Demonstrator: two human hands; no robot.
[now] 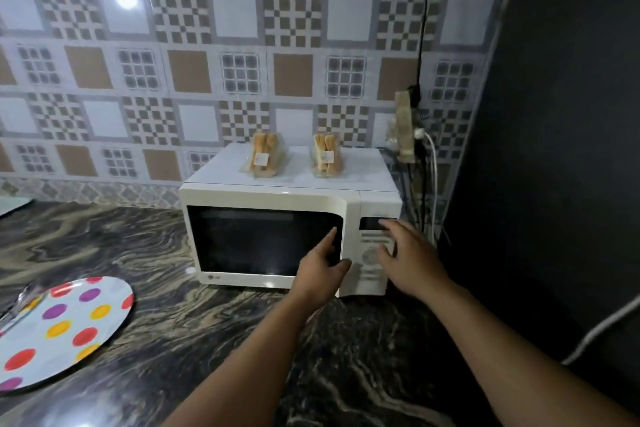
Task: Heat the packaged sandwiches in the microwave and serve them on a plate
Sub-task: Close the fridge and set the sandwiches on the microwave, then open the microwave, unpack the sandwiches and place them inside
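Observation:
A white microwave (277, 196) stands on the dark marbled counter with its door closed. Two packaged sandwiches sit on its top, one on the left (264, 156) and one on the right (327, 157). My left hand (322, 270) reaches to the door's right edge, index finger stretched onto the dark glass and thumb near the door's rim. My right hand (407, 253) hovers at the control panel (372, 253) with fingers spread and relaxed, holding nothing. A white plate with coloured dots (62, 329) lies on the counter at the lower left.
A metal utensil (20, 305) rests on the plate's left edge. Plugs and cables (420, 149) hang by the wall right of the microwave. A dark wall (554, 149) closes off the right side. The patterned tile wall stands behind.

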